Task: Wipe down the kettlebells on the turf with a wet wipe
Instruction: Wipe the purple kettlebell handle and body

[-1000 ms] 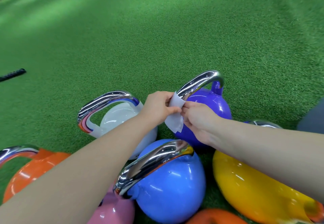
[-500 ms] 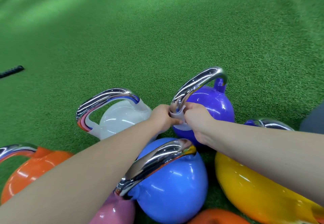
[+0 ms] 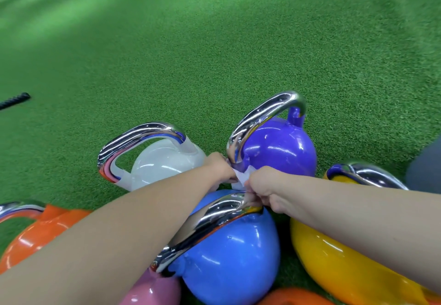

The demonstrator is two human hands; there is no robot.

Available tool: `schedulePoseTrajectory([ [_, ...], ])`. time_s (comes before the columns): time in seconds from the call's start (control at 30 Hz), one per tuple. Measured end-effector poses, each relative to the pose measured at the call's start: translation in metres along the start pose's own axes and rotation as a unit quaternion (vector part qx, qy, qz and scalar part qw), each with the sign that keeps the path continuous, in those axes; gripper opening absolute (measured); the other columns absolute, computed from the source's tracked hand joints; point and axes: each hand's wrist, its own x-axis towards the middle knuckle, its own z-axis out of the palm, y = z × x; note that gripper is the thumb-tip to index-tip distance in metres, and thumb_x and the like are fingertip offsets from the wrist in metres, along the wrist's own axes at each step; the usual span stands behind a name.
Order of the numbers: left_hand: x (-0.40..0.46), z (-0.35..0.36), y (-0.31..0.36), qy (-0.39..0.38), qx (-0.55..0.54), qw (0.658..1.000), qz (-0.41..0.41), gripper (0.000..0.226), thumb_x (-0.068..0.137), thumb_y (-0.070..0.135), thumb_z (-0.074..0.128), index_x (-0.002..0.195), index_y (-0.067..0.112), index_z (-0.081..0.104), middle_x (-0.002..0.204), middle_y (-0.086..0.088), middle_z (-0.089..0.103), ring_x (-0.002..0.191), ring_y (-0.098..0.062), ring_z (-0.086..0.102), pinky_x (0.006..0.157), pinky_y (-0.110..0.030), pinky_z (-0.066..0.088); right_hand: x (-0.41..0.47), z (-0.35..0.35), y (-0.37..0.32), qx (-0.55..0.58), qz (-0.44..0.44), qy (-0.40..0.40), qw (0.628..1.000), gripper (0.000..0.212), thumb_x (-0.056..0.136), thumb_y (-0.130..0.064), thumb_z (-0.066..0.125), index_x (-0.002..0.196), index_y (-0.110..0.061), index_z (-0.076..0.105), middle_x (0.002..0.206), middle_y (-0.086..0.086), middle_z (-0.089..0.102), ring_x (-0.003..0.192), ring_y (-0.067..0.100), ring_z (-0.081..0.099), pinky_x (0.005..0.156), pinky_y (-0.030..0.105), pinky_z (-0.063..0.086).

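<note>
Several coloured kettlebells with chrome handles stand close together on green turf (image 3: 214, 54). A purple kettlebell (image 3: 279, 152) stands at the centre back. A white wet wipe (image 3: 242, 178) is bunched at the near foot of its chrome handle. My left hand (image 3: 219, 167) and my right hand (image 3: 265, 187) both pinch the wipe there, one on each side. The wipe is mostly hidden by my fingers. A white kettlebell (image 3: 162, 164) stands to the left, a blue kettlebell (image 3: 229, 249) lies nearest under my forearms, and a yellow kettlebell (image 3: 334, 266) is on the right.
An orange kettlebell (image 3: 40, 235) sits at the lower left, a pink kettlebell (image 3: 152, 290) and another orange kettlebell (image 3: 293, 298) at the bottom edge. A black rope end (image 3: 14, 100) lies at far left. A grey shape (image 3: 427, 168) shows at the right edge.
Both hands have slid the wipe down the purple kettlebell's handle, from its upper bend to its near base. The wipe has gone from a hanging sheet to a bunched wad.
</note>
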Motion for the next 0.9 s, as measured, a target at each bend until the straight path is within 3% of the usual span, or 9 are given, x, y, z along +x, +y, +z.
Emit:
schedulePoseTrajectory([
  [0.1, -0.006, -0.001, 0.002, -0.016, -0.02, 1.0, -0.003, 0.04, 0.061, -0.01, 0.073, 0.1, -0.012, 0.063, 0.096, -0.023, 0.068, 0.088, -0.029, 0.066, 0.086, -0.049, 0.053, 0.0, 0.001, 0.001, 0.026, 0.012, -0.005, 1.0, 0.035, 0.097, -0.008, 0.04, 0.063, -0.016, 0.041, 0.052, 0.0, 0.042, 0.051, 0.01, 0.031, 0.033, 0.013, 0.028],
  [0.17, -0.012, -0.005, 0.006, -0.021, -0.013, 0.999, 0.031, 0.041, 0.06, 0.0, 0.077, 0.097, -0.011, 0.065, 0.095, -0.021, 0.069, 0.082, -0.025, 0.064, 0.085, -0.046, 0.054, 0.006, 0.001, 0.001, 0.048, -0.01, 0.02, 0.999, 0.034, 0.096, -0.009, 0.043, 0.062, -0.014, 0.045, 0.063, 0.003, 0.047, 0.055, 0.011, 0.035, 0.037, 0.014, 0.034],
  [0.27, -0.025, -0.015, 0.019, 0.002, 0.082, 0.988, 0.13, 0.029, 0.051, 0.021, 0.085, 0.066, 0.009, 0.064, 0.072, -0.004, 0.066, 0.066, -0.012, 0.051, 0.07, -0.027, 0.048, 0.011, -0.001, 0.003, 0.051, -0.035, 0.073, 0.995, 0.025, 0.098, -0.013, 0.039, 0.074, -0.015, 0.046, 0.096, 0.006, 0.051, 0.069, 0.012, 0.046, 0.05, 0.015, 0.036],
  [0.37, -0.034, -0.021, 0.029, 0.019, 0.115, 0.975, 0.19, 0.046, 0.059, 0.011, 0.087, 0.052, 0.02, 0.042, 0.056, 0.006, 0.044, 0.055, -0.009, 0.035, 0.057, -0.023, 0.031, 0.011, -0.002, 0.004, 0.0, -0.074, 0.093, 0.993, 0.021, 0.093, -0.003, 0.039, 0.074, -0.013, 0.044, 0.095, 0.012, 0.046, 0.068, 0.018, 0.046, 0.054, 0.024, 0.039],
  [0.5, -0.043, -0.025, 0.032, 0.052, 0.104, 0.961, 0.252, 0.039, 0.045, 0.034, 0.082, 0.05, 0.021, 0.046, 0.05, 0.01, 0.04, 0.052, -0.009, 0.029, 0.052, -0.023, 0.024, 0.007, 0.0, 0.006, -0.027, -0.125, 0.098, 0.987, 0.024, 0.088, 0.002, 0.04, 0.104, -0.001, 0.057, 0.092, 0.019, 0.048, 0.082, 0.024, 0.044, 0.065, 0.032, 0.042],
  [0.6, -0.05, -0.027, 0.042, 0.075, 0.088, 0.948, 0.295, 0.05, 0.036, 0.052, 0.079, 0.055, 0.022, 0.044, 0.05, 0.012, 0.037, 0.054, -0.007, 0.027, 0.051, -0.024, 0.021, 0.004, 0.001, 0.005, 0.018, -0.137, 0.106, 0.985, 0.031, 0.088, 0.001, 0.04, 0.114, -0.002, 0.058, 0.109, 0.022, 0.059, 0.086, 0.024, 0.051, 0.076, 0.039, 0.049],
  [0.77, -0.051, -0.028, 0.05, 0.069, 0.126, 0.937, 0.317, 0.051, 0.059, 0.03, 0.085, 0.052, 0.021, 0.035, 0.049, 0.007, 0.032, 0.049, -0.006, 0.024, 0.046, -0.021, 0.019, 0.013, 0.0, -0.012, 0.142, -0.141, 0.071, 0.977, 0.037, 0.092, 0.001, 0.041, 0.126, -0.005, 0.054, 0.11, 0.006, 0.058, 0.091, 0.02, 0.057, 0.073, 0.021, 0.047],
  [0.83, -0.047, -0.027, 0.048, 0.061, 0.142, 0.936, 0.317, 0.043, 0.054, 0.036, 0.077, 0.053, 0.019, 0.037, 0.05, 0.006, 0.034, 0.048, -0.005, 0.027, 0.047, -0.02, 0.02, 0.019, 0.001, -0.015, 0.139, -0.139, 0.07, 0.978, 0.037, 0.088, 0.003, 0.043, 0.123, -0.007, 0.054, 0.113, 0.013, 0.063, 0.102, 0.026, 0.061, 0.088, 0.027, 0.049],
  [0.9, -0.045, -0.024, 0.045, 0.058, 0.125, 0.942, 0.305, 0.043, 0.043, 0.048, 0.065, 0.06, 0.012, 0.048, 0.057, 0.005, 0.042, 0.055, -0.008, 0.033, 0.053, -0.023, 0.027, 0.019, 0.0, -0.012, 0.137, -0.143, 0.081, 0.977, 0.03, 0.088, 0.005, 0.043, 0.112, -0.009, 0.054, 0.098, 0.009, 0.064, 0.09, 0.02, 0.061, 0.082, 0.025, 0.05],
])
